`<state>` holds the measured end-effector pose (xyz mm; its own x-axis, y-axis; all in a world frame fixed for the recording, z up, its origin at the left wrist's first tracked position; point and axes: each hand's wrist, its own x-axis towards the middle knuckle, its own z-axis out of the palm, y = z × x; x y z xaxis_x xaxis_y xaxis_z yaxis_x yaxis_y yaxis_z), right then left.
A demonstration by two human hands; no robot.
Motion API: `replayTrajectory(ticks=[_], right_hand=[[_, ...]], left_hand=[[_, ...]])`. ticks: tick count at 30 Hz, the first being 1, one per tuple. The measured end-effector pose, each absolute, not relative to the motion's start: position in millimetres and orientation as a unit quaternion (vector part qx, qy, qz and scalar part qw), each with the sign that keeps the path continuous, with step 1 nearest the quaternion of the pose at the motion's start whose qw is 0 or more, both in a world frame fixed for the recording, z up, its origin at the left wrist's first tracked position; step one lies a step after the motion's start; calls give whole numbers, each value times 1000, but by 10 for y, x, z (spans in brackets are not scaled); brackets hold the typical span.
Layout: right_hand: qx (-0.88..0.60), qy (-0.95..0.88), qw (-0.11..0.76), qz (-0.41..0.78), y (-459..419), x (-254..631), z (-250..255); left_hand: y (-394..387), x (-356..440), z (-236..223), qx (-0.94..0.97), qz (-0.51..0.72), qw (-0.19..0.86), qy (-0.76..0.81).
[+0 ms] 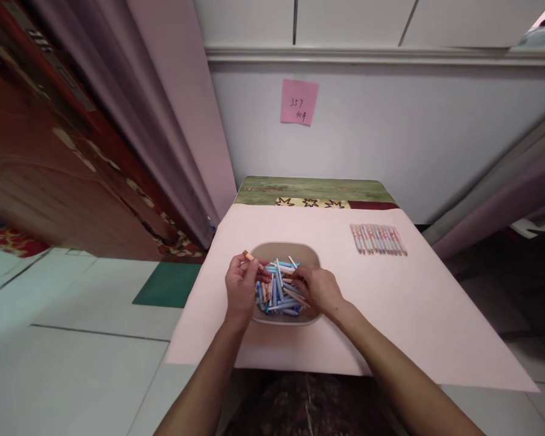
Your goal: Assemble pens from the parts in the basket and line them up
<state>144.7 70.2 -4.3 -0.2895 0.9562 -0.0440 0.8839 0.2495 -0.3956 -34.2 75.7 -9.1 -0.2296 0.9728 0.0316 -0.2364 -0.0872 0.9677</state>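
Note:
A beige plastic bin [287, 247] stands near the table's front, filled with loose pen parts [278, 289] in blue, white and orange. Over the bin's left rim, my left hand [242, 287] is closed around an orange pen part [249, 256], its end sticking up past the thumb. My right hand [317, 287] reaches over the right side with fingers curled down among the pen parts. Whatever those fingertips pinch is hidden. To the right, several pens [378, 240] with orange and pale markings lie side by side in a neat row.
A pale pink sheet [390, 321] covers most of the table, leaving a green patterned strip [309, 189] at the back. A pink note [300, 102] is stuck to the wall behind. On the left are a purple curtain [163, 109] and a red-brown door [63, 163].

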Motion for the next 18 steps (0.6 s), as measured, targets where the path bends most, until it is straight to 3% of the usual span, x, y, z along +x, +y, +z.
replayTrajectory(ticks=[5, 7, 18], right_hand=[[-488, -838, -74, 235, 635, 1298, 142], [-494, -832, -104, 230, 621, 1245, 142], [-568, -790, -27, 228, 786, 1223, -51]], left_hand=[[720, -316, -114, 372, 633, 494, 465], [718, -313, -136, 366, 632, 497, 469], [718, -345, -145, 364, 632, 504, 463]])
